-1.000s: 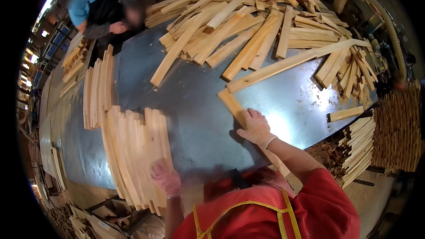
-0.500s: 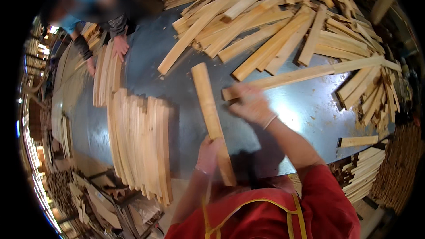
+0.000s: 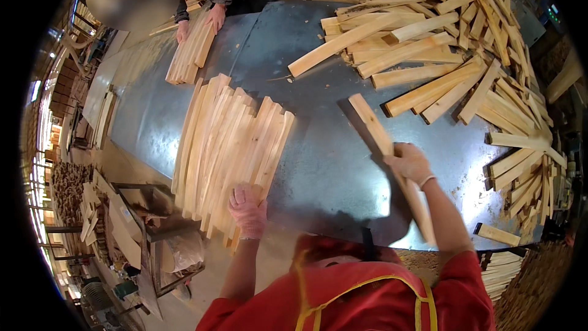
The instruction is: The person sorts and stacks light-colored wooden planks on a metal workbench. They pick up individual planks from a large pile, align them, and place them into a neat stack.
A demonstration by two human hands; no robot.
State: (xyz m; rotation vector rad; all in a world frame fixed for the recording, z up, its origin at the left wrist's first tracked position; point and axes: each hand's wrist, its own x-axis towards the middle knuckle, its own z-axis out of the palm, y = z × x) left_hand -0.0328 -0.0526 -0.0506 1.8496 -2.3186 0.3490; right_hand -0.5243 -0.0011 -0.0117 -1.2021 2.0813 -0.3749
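Note:
In a pale glove, my left hand (image 3: 248,210) is closed over the near end of a slat at the right side of a tight row of wooden slats (image 3: 223,141). The row lies side by side on the dark metal table (image 3: 324,190), its near ends sticking out past the edge. My right hand (image 3: 408,163), also gloved, grips a single wooden slat (image 3: 372,124) around its middle. That slat slants from far left to near right, above or on the tabletop; its near end is blurred.
A large loose pile of slats (image 3: 422,43) covers the far right. One short slat (image 3: 499,235) lies by the near right edge. Across the table, another person's hands (image 3: 215,17) hold a small bundle of slats (image 3: 190,55). A metal-framed cart (image 3: 147,227) stands at the lower left.
My left hand has gone left from the slat it gripped to the row's near end. My right hand has drawn its slat out of the pile and swung it round. The view has shifted left.

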